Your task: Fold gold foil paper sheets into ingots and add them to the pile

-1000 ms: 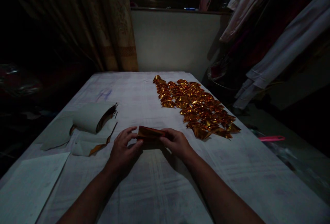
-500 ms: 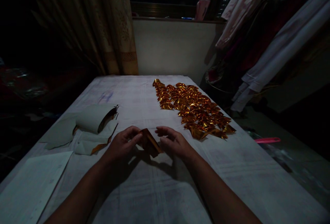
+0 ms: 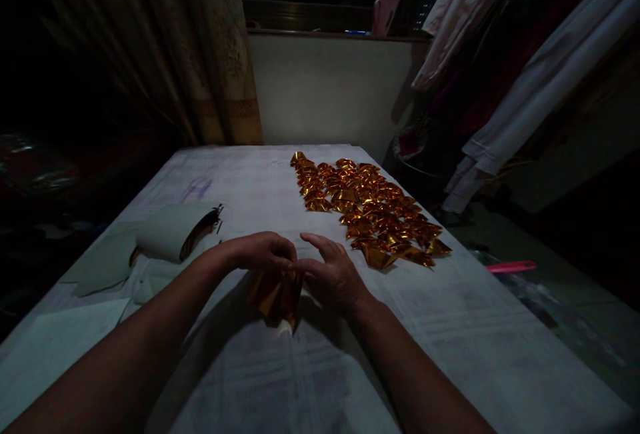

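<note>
A gold foil sheet [image 3: 275, 297], partly folded and creased, hangs upright just over the cloth in front of me. My left hand [image 3: 265, 251] bends down over its top edge, fingers curled and pinching it. At the foil's upper right corner, the thumb of my right hand [image 3: 333, 273] meets the left fingertips; its index finger stands raised and apart, and its lower fingers are partly hidden behind the foil. Many folded gold foil pieces [image 3: 370, 204] lie grouped on the right side of the table.
A pale-backed stack of curled sheets [image 3: 167, 229] lies at the left, with white paper [image 3: 75, 334] nearer me. Plaid cloth covers the table [image 3: 320, 381]. Clothes [image 3: 515, 114] hang at the right, a curtain [image 3: 215, 54] at the back left. A pink handle [image 3: 511, 267] shows beyond the right edge.
My left hand has swung up and over the foil, its wrist now bent. The foil has turned and spread wider below the fingers. My right thumb has moved in to the foil's top.
</note>
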The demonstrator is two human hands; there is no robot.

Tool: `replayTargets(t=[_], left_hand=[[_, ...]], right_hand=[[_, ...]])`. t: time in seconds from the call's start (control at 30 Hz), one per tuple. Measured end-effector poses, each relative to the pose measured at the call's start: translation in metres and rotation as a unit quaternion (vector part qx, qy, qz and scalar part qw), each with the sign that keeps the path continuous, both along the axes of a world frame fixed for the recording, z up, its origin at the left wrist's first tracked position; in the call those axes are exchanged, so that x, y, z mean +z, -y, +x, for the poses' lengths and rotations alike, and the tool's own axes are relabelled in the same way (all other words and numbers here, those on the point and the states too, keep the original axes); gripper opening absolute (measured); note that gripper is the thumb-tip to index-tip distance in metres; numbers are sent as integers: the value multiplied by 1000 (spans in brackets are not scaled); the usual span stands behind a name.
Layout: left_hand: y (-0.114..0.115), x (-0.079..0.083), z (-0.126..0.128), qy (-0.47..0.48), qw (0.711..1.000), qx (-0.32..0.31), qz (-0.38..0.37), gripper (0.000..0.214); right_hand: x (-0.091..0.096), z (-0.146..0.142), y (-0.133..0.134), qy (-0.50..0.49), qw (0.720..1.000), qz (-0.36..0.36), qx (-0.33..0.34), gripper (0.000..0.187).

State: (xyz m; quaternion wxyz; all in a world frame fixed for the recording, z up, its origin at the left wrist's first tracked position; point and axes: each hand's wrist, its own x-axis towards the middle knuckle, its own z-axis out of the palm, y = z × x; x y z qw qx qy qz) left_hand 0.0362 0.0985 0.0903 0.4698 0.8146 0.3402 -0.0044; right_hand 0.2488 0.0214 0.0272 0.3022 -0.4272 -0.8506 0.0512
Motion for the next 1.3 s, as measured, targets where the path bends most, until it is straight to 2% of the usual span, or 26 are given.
replayTargets(t=[0.13,0.2,0.27,0.3,0.33,0.4,0.5,0.57,0.67,0.77,0.87,1.0,1.17,1.3], left_hand=[[-7,-9,6,-1,1000,-7,21,22],[-6,-12,5,11,994,28,109,24],[0,-15,2,33,965,90,244,32],[6,-16,-2,44,944,121,304,35],[13,-18,-7,55,931,139,332,36],[32,-23,-17,70,925,154,341,37],[66,-36,-31,27,920,119,373,41],[85,-48,-36,-5,904,105,413,43],[104,-63,-35,-41,879,125,458,27],[108,-69,-31,-44,866,140,477,18],[106,-69,-29,-30,867,162,470,18],[106,-67,-30,-34,879,219,422,22],[106,-69,-28,-47,879,276,387,26],[104,-76,-28,-39,868,290,401,28]], right_hand=[[-1,-5,-1,27,1000,-11,-1,21],[-2,-6,-1,31,1000,-3,4,19],[-4,-5,-2,28,1000,7,-2,18],[-5,-5,-2,24,1000,10,-12,18],[-7,-5,-2,21,999,12,-23,18],[-10,-6,-2,17,999,6,-34,18],[-13,-8,0,29,999,-24,-16,18],[-15,-8,3,45,998,-51,-2,18],[-16,-7,5,61,995,-79,10,17],[-17,-2,6,54,995,-83,17,18],[-19,1,5,35,996,-86,6,17],[-21,1,3,3,994,-105,-26,11],[-17,-6,2,-14,987,-146,-67,4],[-13,-13,3,-1,981,-153,-119,14]])
